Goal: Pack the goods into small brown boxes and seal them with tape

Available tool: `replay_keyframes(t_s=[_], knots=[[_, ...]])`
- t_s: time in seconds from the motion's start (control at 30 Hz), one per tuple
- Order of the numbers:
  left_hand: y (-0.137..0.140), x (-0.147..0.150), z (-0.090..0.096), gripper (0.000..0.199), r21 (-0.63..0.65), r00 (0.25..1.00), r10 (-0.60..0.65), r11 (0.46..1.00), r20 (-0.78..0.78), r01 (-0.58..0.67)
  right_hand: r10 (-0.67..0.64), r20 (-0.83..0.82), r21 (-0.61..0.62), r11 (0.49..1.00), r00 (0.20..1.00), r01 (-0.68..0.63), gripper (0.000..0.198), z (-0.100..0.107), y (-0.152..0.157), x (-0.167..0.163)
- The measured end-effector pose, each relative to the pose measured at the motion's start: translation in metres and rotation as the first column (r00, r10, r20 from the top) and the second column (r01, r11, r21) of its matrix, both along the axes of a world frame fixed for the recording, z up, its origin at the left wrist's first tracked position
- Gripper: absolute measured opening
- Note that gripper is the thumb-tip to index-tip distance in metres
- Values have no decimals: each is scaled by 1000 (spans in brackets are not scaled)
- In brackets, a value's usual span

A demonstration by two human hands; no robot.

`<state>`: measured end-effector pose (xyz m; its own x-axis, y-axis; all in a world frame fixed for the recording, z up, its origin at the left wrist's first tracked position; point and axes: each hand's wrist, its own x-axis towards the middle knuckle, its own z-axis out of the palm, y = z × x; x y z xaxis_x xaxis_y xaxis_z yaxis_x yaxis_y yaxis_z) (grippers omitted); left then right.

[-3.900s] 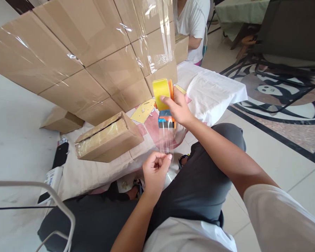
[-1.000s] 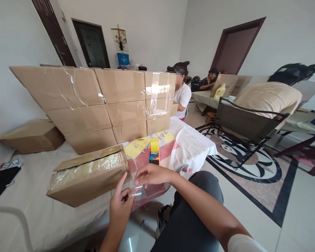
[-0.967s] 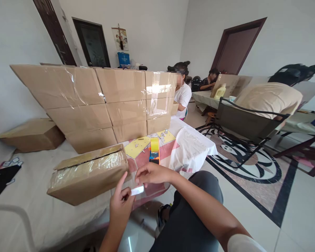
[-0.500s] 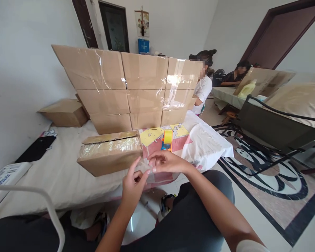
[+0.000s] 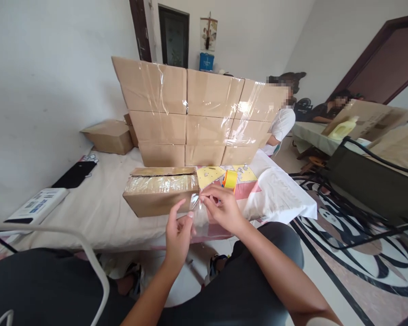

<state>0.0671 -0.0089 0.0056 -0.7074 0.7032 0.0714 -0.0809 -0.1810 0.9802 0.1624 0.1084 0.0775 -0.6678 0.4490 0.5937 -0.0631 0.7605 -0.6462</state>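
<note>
A short strip of clear tape point(image 5: 196, 202) stretches between my two hands. My left hand point(image 5: 179, 228) pinches its lower end with thumb and fingers, the index finger raised. At the upper end, my right hand point(image 5: 221, 206) grips the strip between thumb and fingertips. Just behind them lies a cardboard box point(image 5: 156, 201) with clear tape across its top and a slightly raised flap edge. Partly hidden behind my right hand is a yellow tape roll in an orange and blue dispenser point(image 5: 230, 180).
A wall of taped cardboard boxes point(image 5: 204, 122) stands across the table point(image 5: 98, 199). Another box point(image 5: 109, 136), a black item point(image 5: 74, 174) and a white device point(image 5: 37, 206) are at left. A person in white point(image 5: 282, 127) sits behind the wall; a dark chair point(image 5: 374, 181) stands right.
My view has turned left, so the scene sits further right. My hands have moved apart, with the right one higher, and the clear strip between them now shows more plainly.
</note>
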Motion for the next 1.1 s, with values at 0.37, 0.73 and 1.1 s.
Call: replay_keyframes(t_s=[0.37, 0.73, 1.1], knots=[[-5, -44, -5, 24, 124, 956, 212, 974, -205, -190, -193, -222, 43, 977, 956, 207, 18, 48, 18, -38], [-25, -88, 1, 30, 578, 614, 708, 678, -349, -454, 103, 40, -354, 932, 994, -83, 24, 107, 19, -72], [-13, -98, -10, 42, 574, 254, 636, 769, -728, -281, 33, 272, -368, 927, 962, 72, 21, 63, 52, -136]])
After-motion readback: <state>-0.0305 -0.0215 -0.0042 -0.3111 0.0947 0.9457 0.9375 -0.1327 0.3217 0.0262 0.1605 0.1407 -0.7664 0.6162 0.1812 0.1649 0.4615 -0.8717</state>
